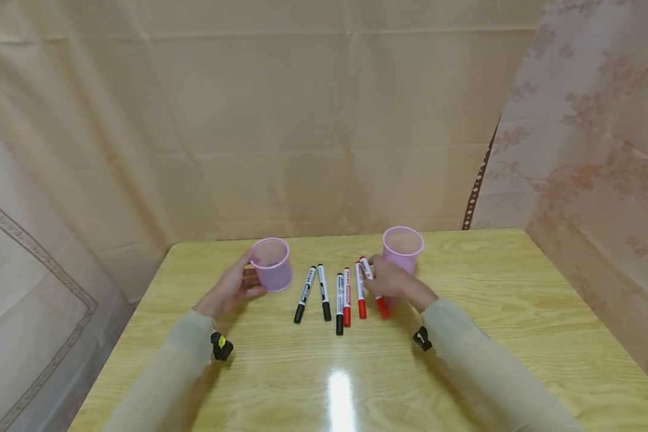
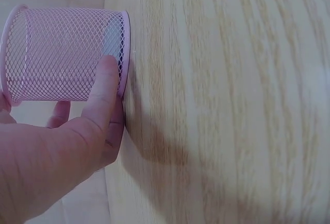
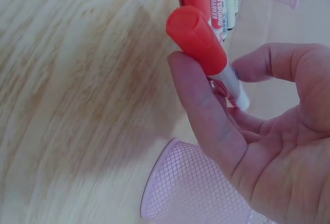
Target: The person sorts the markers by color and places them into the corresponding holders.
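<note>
At the left, my left hand (image 1: 229,291) holds a pink mesh pen holder (image 1: 274,277), which stands upright on the table. In the left wrist view the thumb lies along the mesh, with other fingers partly hidden behind it. My right hand (image 1: 398,282) pinches a red whiteboard marker (image 3: 201,41) between thumb and fingers, its red cap towards me; I cannot tell whether it touches the table. Beside it lie two red markers (image 1: 347,297) and three black markers (image 1: 305,295). A second pink pen holder (image 1: 403,261) stands just behind the right hand, partly hidden by it.
The wooden table (image 1: 281,384) reaches back to a beige curtain (image 1: 281,132). Patterned cloth (image 1: 599,150) hangs on the right, and pale cloth (image 1: 27,252) on the left. A bright light reflection lies on the near tabletop.
</note>
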Tool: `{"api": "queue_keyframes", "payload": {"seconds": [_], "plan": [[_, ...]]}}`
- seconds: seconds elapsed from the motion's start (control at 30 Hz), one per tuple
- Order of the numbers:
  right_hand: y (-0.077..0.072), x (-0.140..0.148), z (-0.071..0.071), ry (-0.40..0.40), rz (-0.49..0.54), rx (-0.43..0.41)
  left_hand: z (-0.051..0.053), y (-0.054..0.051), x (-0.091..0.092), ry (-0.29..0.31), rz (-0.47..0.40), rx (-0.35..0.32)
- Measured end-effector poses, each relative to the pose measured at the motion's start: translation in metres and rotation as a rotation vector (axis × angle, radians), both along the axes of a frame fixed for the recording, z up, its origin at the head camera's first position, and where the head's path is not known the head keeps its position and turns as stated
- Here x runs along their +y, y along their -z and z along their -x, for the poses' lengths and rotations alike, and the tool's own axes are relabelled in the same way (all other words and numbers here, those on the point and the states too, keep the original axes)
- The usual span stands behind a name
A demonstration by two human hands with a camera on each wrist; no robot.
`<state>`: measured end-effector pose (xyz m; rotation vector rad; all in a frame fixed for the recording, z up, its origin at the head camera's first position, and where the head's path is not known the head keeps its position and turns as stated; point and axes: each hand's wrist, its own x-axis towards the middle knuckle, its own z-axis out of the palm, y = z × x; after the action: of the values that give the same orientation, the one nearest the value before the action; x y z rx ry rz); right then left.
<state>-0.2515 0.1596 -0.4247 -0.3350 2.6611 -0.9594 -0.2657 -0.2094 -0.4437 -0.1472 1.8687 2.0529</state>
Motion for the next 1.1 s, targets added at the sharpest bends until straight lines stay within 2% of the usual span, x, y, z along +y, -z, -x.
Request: {"api": "queue_keyframes", "payload": {"seconds": [0.2, 0.4, 0.57, 0.63, 0.73, 0.83, 0.97, 1.1], "plan": [[-0.007, -0.002, -0.002, -0.009, 0.038, -0.02, -0.001, -0.001, 0.0, -0.005, 0.011, -0.008], [-0.012, -0.008, 0.003, -0.004, 0.119, -0.008, 0.0, 0.001, -0.003, -0.009, 0.02, -0.005], [-0.012, -0.011, 0.003, 0.012, 0.191, -0.079, 0.0, 0.001, -0.003, -0.006, 0.026, -0.006], [-0.012, -0.01, 0.002, 0.019, 0.21, -0.087, 0.002, 0.004, -0.004, 0.0, 0.031, 0.002], [-0.012, -0.009, 0.003, 0.019, 0.259, -0.097, 0.011, 0.014, -0.008, -0.004, 0.026, 0.005], [-0.012, -0.008, 0.006, 0.011, 0.314, -0.123, 0.014, 0.017, -0.01, -0.011, 0.029, 0.0], [-0.012, -0.009, 0.01, 0.021, 0.337, -0.139, 0.008, 0.009, -0.007, -0.005, 0.035, 0.01], [-0.014, -0.011, 0.011, 0.044, 0.342, -0.158, 0.01, 0.014, -0.008, -0.028, 0.032, 0.002]]}}
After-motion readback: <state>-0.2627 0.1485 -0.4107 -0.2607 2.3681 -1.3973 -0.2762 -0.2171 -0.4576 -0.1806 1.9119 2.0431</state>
